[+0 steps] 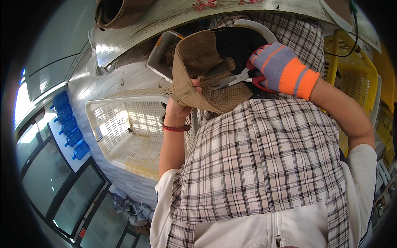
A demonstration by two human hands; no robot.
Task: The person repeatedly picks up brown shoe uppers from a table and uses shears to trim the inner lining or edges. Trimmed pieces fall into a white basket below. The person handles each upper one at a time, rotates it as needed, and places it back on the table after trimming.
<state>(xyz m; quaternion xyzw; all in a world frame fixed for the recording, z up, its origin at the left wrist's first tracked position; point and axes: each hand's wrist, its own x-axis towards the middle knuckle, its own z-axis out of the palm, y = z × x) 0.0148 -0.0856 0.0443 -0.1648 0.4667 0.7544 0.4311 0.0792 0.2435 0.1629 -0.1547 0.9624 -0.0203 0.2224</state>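
Observation:
My left hand [180, 108] is bare, with a red bracelet at the wrist, and grips the near left edge of a tan mesh cap [194, 97]. Its thumb and fingertips show at the cap's rim; the rest is partly hidden beneath. The cap's hollow inside faces up, with tan mesh panels and a dark area at the far right. My right hand [275, 68], in a grey and orange knit glove, is closed around the red handles of scissors [237, 79]. The scissors' silver blades point left, over the mesh inside the cap.
A whitish worn table [165, 27] spans the far side, with a rolled brown piece [120, 12] on it. At left stands a white slatted basket [136, 128]; at right, a yellow basket [355, 78]. Checked cloth [260, 153] covers my lap. Several blue water jugs [70, 128] line the left wall.

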